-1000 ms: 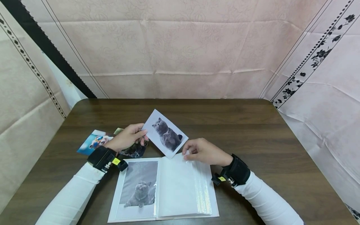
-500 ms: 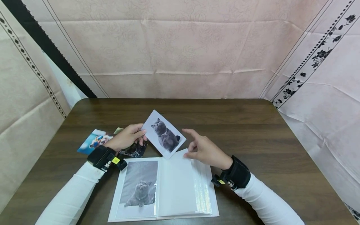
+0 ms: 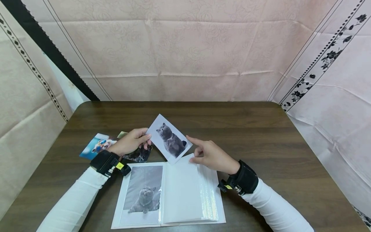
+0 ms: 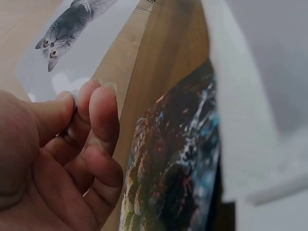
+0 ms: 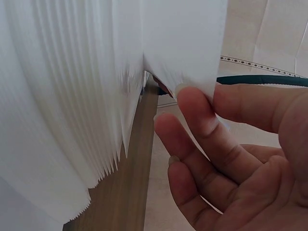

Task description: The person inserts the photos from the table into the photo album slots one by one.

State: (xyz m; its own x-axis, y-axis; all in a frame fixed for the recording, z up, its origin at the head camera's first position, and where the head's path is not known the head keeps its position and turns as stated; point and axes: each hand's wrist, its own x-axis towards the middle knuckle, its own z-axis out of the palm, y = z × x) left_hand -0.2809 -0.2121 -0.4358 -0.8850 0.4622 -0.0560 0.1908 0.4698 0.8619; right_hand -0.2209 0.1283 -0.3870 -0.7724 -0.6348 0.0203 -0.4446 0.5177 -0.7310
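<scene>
My left hand pinches one corner of a white-bordered photo of a grey cat between thumb and fingers. The photo is tilted, its lower corner at the top of an opened photo album; whether that corner is inside the sleeve, I cannot tell. On the album's left page is another grey cat picture. The right page is a blank white sleeve. With thumb and a finger, my right hand pinches this sleeve's upper corner, its index finger stretched towards the photo. The right wrist view shows the pinched page close up.
A blue photo with a colourful animal lies left of the album. A dark photo lies partly beneath my left hand, near the album's top edge. Several more sleeves are stacked under the page. The brown wooden table extends around everything.
My right index finger has lifted off the sleeve corner and stretched towards the photo, then dipped slightly. The sleeve's corner has risen a little. My left hand and the cat photo have barely moved.
</scene>
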